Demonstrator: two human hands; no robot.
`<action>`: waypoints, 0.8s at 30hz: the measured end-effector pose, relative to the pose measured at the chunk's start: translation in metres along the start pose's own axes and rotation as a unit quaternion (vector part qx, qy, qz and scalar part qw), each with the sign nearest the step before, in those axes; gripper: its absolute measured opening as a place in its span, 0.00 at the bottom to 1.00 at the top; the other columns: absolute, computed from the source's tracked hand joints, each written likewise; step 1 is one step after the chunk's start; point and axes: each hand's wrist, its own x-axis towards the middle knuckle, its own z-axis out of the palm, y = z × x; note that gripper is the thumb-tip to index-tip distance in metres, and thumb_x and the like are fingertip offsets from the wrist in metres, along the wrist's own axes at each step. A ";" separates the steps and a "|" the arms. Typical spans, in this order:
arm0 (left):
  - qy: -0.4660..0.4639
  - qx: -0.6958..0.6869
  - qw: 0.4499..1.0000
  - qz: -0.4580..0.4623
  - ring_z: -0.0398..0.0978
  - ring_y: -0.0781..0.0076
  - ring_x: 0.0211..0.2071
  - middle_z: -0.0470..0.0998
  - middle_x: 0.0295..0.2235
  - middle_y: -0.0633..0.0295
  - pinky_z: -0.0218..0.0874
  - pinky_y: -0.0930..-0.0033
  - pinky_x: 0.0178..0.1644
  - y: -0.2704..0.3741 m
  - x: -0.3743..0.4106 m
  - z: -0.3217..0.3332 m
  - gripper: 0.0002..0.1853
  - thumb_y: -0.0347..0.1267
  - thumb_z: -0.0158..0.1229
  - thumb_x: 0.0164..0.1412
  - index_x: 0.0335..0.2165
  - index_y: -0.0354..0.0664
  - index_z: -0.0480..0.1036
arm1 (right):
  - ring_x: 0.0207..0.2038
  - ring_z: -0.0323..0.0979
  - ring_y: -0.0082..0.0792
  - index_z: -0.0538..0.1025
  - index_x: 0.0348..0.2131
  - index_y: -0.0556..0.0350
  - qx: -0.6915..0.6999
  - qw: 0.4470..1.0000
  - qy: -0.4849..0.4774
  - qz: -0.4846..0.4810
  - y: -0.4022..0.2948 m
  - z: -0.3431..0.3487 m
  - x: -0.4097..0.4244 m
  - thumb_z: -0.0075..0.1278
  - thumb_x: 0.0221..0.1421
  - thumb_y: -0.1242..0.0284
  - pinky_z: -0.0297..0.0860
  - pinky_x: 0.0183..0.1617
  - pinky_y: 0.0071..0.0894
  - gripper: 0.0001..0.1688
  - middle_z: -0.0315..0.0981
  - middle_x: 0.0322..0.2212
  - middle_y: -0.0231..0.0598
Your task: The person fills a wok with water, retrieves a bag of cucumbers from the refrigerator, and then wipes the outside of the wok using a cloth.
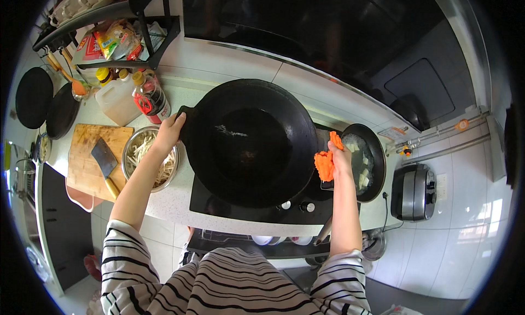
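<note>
A large black wok (246,151) stands above the left part of the black cooktop (246,214). A little dark liquid or sheen shows at its bottom. My left hand (166,130) grips the wok's short left handle (186,124). In my right hand (340,157) is a bunched orange cloth (325,166), close beside the wok's right rim. Whether the cloth touches the wok is not clear. Behind my right wrist a black frying pan (380,163) holds bubbling, cloudy liquid (356,149) with pale chunks in it. My right forearm hides part of that pan.
At left, a steel bowl (177,167) of pale shredded strips adjoins a wooden cutting board (84,151) bearing a cleaver (104,158). Sauce bottles (154,101) and a jug (117,103) stand behind, below a black shelf (119,64). A dark appliance (412,192) sits at far right.
</note>
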 end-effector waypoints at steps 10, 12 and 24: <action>-0.027 0.045 0.999 -0.014 0.62 0.79 0.20 0.66 0.19 0.68 0.54 0.75 0.24 0.014 0.008 -0.002 0.23 0.46 0.43 0.65 0.32 0.35 0.70 | 0.38 0.71 0.28 0.72 0.44 0.63 -0.089 0.995 -0.019 -0.028 -0.004 -0.013 -0.008 0.52 0.55 0.73 0.66 0.44 0.29 0.17 0.73 0.39 0.37; -0.036 0.057 0.997 -0.025 0.64 0.77 0.21 0.67 0.20 0.66 0.56 0.74 0.27 0.010 0.011 -0.006 0.24 0.47 0.42 0.65 0.35 0.35 0.70 | 0.39 0.71 0.29 0.71 0.44 0.63 -0.156 0.982 0.006 -0.104 -0.019 -0.015 -0.026 0.51 0.55 0.72 0.66 0.45 0.29 0.18 0.73 0.39 0.37; 0.001 -0.138 0.983 0.125 0.61 0.66 0.49 0.61 0.49 0.59 0.54 0.67 0.52 0.013 -0.247 0.055 0.26 0.29 0.48 0.60 0.56 0.37 0.54 | 0.52 0.63 0.34 0.62 0.53 0.61 0.010 0.929 -0.349 -0.122 0.041 0.063 -0.285 0.45 0.59 0.69 0.58 0.56 0.32 0.25 0.64 0.48 0.43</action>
